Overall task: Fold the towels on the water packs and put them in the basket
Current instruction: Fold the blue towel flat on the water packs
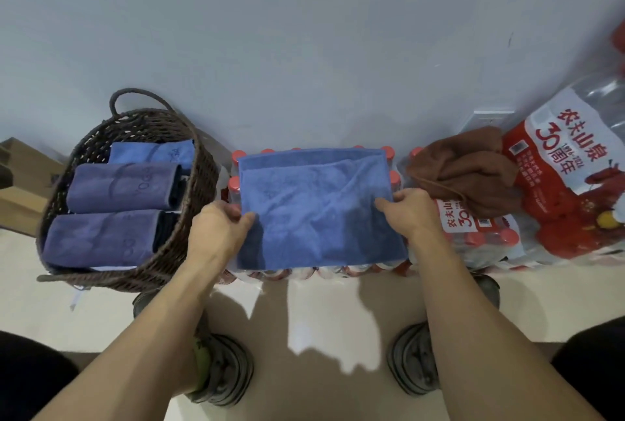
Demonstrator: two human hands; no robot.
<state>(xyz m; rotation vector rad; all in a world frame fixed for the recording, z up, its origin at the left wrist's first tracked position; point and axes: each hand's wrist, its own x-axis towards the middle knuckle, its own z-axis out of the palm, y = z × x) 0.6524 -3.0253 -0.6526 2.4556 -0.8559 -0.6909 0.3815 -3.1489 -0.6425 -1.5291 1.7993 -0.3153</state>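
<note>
A blue towel [314,207] lies folded flat on a pack of red-capped water bottles [235,168]. My left hand [220,228] pinches its left edge, thumb on top. At the right edge my right hand [407,211] pinches the cloth the same way. A brown towel [463,167] lies crumpled on the water packs [480,234] to the right. The dark wicker basket [189,217] stands at the left and holds three folded towels: a light blue one [152,153] at the back and two purple ones [121,187] in front of it.
A large red and white water pack [575,177] leans at the far right. Cardboard boxes [20,190] sit left of the basket. A pale wall rises right behind everything. My two shoes [223,373] stand on the beige floor below the packs.
</note>
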